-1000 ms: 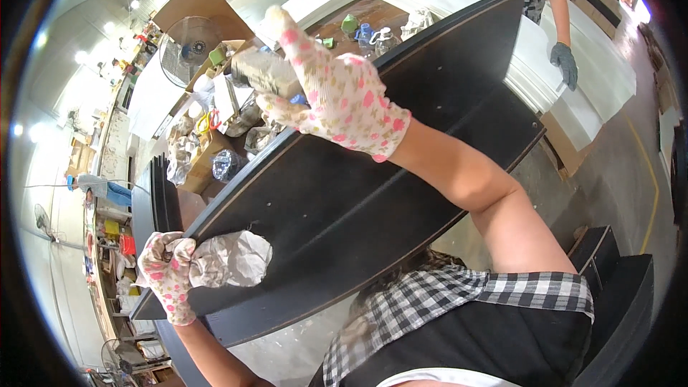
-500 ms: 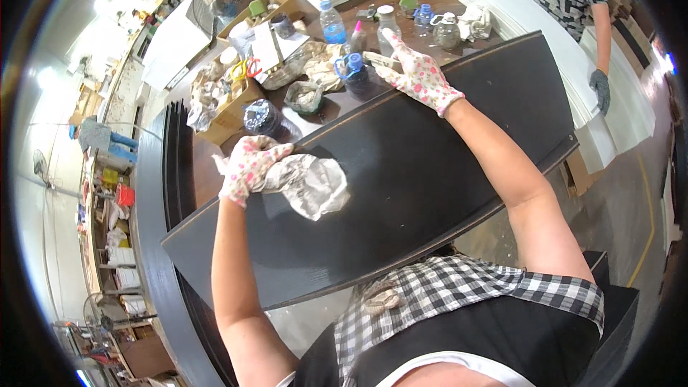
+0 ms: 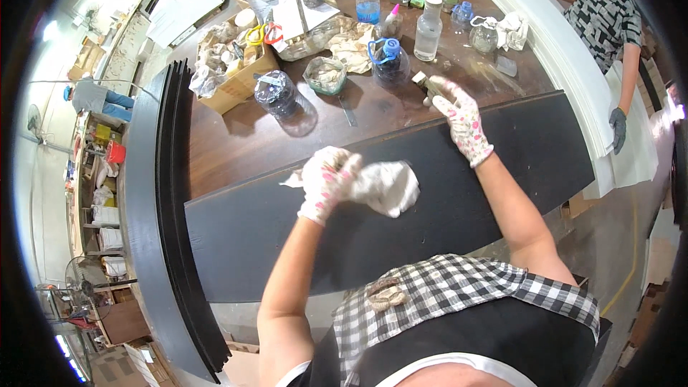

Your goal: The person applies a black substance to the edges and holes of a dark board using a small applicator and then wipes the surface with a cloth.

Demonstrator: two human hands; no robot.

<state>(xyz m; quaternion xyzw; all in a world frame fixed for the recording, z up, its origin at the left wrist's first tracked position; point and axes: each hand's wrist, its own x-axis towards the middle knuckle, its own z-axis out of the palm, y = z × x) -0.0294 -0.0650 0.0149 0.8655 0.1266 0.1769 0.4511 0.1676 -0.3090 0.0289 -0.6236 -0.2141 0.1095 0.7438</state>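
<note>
One black panel (image 3: 430, 193) lies across the frame's centre on the brown table (image 3: 236, 136). Left hand (image 3: 326, 180) grips a white rag (image 3: 387, 186) on it, fingers curled. Right hand (image 3: 462, 118), upper right, probably pinches a small block (image 3: 424, 84).

I see a dark wooden tabletop (image 3: 236, 145) carrying a long black panel (image 3: 401, 208) along its near edge, with bottles (image 3: 428, 27), jars (image 3: 281, 93), a cardboard box (image 3: 229, 93) and crumpled rags (image 3: 355, 46) behind it.
</note>
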